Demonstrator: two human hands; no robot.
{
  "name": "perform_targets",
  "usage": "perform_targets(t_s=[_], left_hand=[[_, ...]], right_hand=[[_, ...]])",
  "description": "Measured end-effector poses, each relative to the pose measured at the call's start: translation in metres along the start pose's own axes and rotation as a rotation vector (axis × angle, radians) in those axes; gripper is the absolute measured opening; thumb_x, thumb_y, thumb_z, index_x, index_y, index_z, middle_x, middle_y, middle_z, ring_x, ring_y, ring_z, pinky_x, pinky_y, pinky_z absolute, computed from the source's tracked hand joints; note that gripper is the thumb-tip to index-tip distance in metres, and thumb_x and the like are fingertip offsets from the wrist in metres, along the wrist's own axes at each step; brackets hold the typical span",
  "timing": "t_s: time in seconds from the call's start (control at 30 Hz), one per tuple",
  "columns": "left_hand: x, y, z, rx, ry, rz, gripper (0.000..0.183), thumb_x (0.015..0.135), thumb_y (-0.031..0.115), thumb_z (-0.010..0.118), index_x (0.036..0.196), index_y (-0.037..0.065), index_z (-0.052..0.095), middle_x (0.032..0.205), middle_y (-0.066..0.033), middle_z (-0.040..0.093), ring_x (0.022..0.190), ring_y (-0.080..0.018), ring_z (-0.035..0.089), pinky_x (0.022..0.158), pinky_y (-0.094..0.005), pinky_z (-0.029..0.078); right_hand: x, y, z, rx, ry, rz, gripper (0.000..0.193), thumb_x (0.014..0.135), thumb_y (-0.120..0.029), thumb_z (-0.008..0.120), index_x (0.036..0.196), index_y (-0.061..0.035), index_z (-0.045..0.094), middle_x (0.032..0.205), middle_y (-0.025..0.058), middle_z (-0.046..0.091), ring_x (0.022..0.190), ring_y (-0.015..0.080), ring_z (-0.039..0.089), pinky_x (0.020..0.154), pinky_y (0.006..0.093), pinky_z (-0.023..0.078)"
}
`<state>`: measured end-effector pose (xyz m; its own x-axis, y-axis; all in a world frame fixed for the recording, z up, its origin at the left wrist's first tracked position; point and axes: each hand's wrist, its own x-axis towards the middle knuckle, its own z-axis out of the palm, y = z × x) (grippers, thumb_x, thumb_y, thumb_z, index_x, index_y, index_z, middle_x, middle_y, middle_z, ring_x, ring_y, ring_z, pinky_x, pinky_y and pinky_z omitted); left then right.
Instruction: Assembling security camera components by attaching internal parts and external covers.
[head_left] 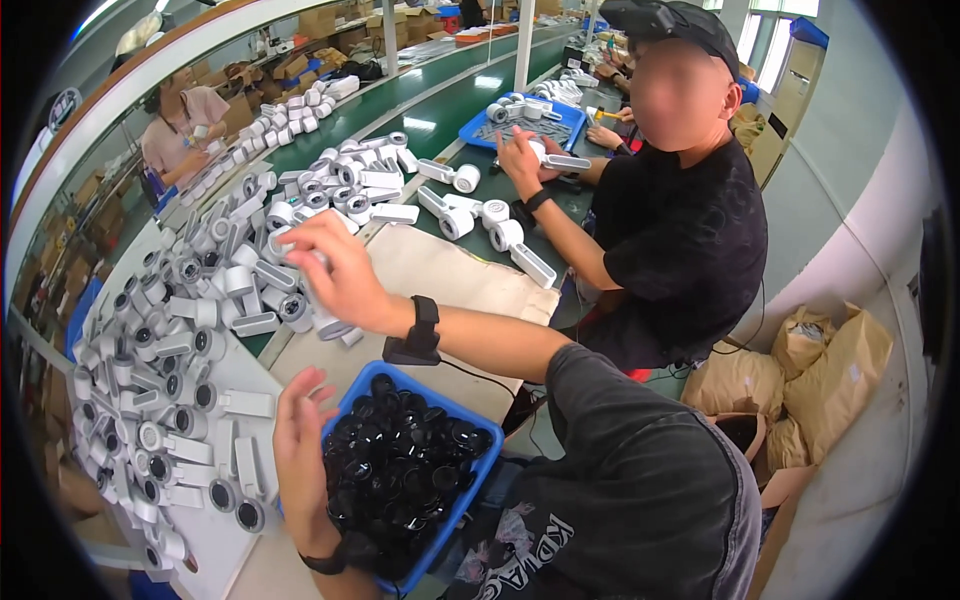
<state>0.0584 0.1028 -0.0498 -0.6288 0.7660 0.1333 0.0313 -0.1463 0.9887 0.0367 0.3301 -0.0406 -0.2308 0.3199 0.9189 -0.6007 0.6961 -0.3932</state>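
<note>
My right hand (345, 280) reaches across to the near edge of a pile of white handheld fans (240, 280), its fingers curled. A blurred white fan (325, 318) shows under the palm and appears to be in its grip; the fingers partly hide it. Nearer to me, my left hand (300, 455) is held up with fingers stretched out and nothing in it. It is beside the left rim of a blue tray (487, 470) full of glossy black round parts (400, 450). Many fans in the pile show dark round openings.
A co-worker (680, 200) at the right holds a white fan (566, 161) near another blue tray (575, 118). Beige board (460, 270) covers part of the bench beside a green conveyor (430, 95). Brown sacks (835, 375) stand lower right; another person (185, 125) works far left.
</note>
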Motion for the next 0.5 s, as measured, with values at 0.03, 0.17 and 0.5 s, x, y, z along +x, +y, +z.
perform_targets(t_s=[0.03, 0.17, 0.5], left_hand=[[0.002, -0.001, -0.001, -0.218, -0.063, -0.059, 0.055, 0.101, 0.037, 0.049, 0.135, -0.005, 0.042, 0.135, -0.0171, 0.048, 0.120, -0.0246, 0.051, 0.102, -0.0376, 0.040], [-0.002, 0.025, 0.000, -1.127, 0.111, -0.450, 0.072, 0.098, 0.052, 0.047, 0.141, -0.005, 0.034, 0.133, -0.0245, 0.051, 0.128, -0.0393, 0.047, 0.106, -0.0396, 0.038], [-0.012, 0.045, -0.058, -0.781, 0.493, 0.146, 0.071, 0.099, 0.057, 0.039, 0.134, -0.005, 0.042, 0.105, -0.0127, 0.060, 0.067, -0.0138, 0.052, 0.050, -0.0249, 0.042]], right_hand=[[0.004, -0.016, 0.003, -0.001, -0.002, 0.000, 0.020, 0.087, 0.000, 0.063, 0.107, -0.0038, 0.064, 0.098, 0.0106, 0.057, 0.085, 0.0219, 0.058, 0.074, 0.0298, 0.047], [0.000, -0.094, 0.014, 0.263, -0.226, -0.429, 0.018, 0.087, -0.012, 0.064, 0.102, -0.0028, 0.064, 0.095, 0.0114, 0.059, 0.086, 0.0284, 0.058, 0.074, 0.0371, 0.048], [-0.072, -0.090, -0.011, 0.202, -0.883, 0.200, 0.031, 0.087, -0.016, 0.066, 0.113, -0.0020, 0.057, 0.105, 0.0114, 0.058, 0.092, 0.0337, 0.057, 0.081, 0.0423, 0.047]])
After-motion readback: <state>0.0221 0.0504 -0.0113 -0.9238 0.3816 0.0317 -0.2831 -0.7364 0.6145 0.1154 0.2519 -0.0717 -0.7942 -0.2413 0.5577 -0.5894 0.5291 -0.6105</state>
